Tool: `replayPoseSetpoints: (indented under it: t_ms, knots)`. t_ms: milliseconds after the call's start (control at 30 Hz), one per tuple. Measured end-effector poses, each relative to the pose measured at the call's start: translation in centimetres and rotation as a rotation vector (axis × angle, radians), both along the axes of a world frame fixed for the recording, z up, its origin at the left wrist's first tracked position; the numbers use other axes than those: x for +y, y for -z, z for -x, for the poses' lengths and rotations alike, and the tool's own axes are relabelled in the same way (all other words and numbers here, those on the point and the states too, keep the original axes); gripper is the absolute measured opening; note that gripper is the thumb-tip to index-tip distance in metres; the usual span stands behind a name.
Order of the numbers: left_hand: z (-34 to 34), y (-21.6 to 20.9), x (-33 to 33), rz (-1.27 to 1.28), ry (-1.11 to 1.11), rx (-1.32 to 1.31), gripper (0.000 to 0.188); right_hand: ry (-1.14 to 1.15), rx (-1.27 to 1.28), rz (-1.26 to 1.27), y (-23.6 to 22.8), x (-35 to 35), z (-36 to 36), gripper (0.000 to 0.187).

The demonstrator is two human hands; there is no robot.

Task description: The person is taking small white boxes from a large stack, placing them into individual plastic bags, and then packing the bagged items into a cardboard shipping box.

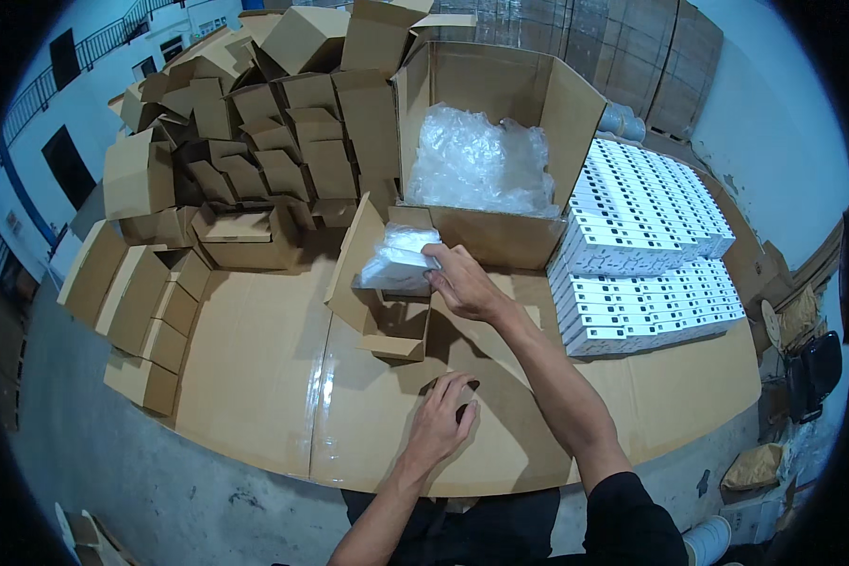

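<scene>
My right hand is closed on the near end of a white pack with clear plastic wrap, thumb and fingers pinching its right side. The pack is tilted over the mouth of a small open cardboard box, whose tall flap stands up on the left. Whether the pack touches the inside of that box is hidden. Low on the cardboard-covered table, my left hand lies with its fingers curled. A dark patch shows beside its fingertips; I cannot make out what, if anything, they hold.
Behind the small box stands a large open carton with crumpled clear plastic wrap in it. White boxes are stacked in rows at the right. Many open brown cartons pile up at the back left, and smaller ones line the left edge.
</scene>
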State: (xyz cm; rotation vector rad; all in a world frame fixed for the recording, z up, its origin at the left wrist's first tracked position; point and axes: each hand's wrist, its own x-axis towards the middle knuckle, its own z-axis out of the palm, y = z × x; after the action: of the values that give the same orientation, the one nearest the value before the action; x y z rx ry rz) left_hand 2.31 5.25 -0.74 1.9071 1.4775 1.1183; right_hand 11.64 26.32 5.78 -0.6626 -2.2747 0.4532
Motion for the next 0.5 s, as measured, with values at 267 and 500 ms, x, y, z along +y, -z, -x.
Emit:
replayPoseSetpoints:
  t_ms: [267,500]
  knots:
    - [0.2,0.5,0.1,-0.001,0.014,0.029,0.042,0.005,-0.102,-0.107,0.4,0.3,-0.1,0.027]
    - [-0.1,0.3,0.1,0.019,-0.003,0.014,0.034,0.182,-0.265,-0.166,0.9,0.3,2.1,0.030]
